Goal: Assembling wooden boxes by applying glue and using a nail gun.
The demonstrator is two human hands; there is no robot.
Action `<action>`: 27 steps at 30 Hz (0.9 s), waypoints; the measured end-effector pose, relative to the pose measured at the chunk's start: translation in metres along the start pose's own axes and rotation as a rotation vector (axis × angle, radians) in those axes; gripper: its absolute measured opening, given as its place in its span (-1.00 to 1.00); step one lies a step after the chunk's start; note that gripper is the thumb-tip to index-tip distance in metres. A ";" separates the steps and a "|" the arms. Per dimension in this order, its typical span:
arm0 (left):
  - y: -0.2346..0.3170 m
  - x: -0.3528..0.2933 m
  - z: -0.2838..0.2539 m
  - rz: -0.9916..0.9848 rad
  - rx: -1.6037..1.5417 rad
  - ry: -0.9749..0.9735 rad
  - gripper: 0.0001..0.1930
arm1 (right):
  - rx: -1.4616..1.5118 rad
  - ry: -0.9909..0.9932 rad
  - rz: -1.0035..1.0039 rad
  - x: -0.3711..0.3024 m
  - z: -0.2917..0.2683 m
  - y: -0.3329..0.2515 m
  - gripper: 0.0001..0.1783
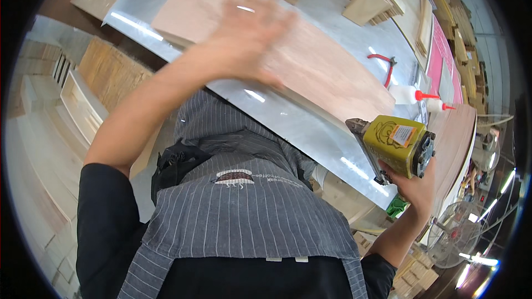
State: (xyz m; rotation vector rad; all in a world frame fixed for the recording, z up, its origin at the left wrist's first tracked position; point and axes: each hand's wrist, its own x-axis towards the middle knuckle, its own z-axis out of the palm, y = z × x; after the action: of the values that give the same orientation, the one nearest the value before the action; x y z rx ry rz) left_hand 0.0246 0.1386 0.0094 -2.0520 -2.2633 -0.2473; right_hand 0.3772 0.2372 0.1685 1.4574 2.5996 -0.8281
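Left hand lies flat and open on the plywood sheet on the bench, right hand grips the yellow nail gun just off the sheet's near corner, so nailing looks not yet begun.

We see a pale pinkish-tan plywood sheet with faint grain on a shiny silver-grey table. Our right hand grips a mustard-yellow nail gun with a small orange-and-white label and a black end. Beside it stand white glue bottles with red-orange tips, and red-handled pliers. Our apron is grey with thin white stripes, over black sleeves. The stacked wood blocks are light beige
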 end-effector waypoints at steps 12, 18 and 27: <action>-0.093 -0.100 -0.022 -0.603 -0.584 0.331 0.27 | -0.083 -0.049 -0.101 0.018 0.006 -0.066 -0.55; -0.083 -0.106 -0.041 -0.631 -0.616 0.289 0.30 | -0.085 -0.034 -0.096 0.002 0.003 -0.078 -0.55; -0.087 -0.111 -0.036 -0.571 -0.679 0.395 0.32 | -0.149 -0.038 -0.223 0.003 0.003 -0.084 -0.58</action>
State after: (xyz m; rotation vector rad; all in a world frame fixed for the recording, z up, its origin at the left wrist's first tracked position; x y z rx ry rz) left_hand -0.0522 0.0159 0.0203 -1.2684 -2.6336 -1.4764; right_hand 0.3076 0.2035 0.2013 1.1195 2.7622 -0.6546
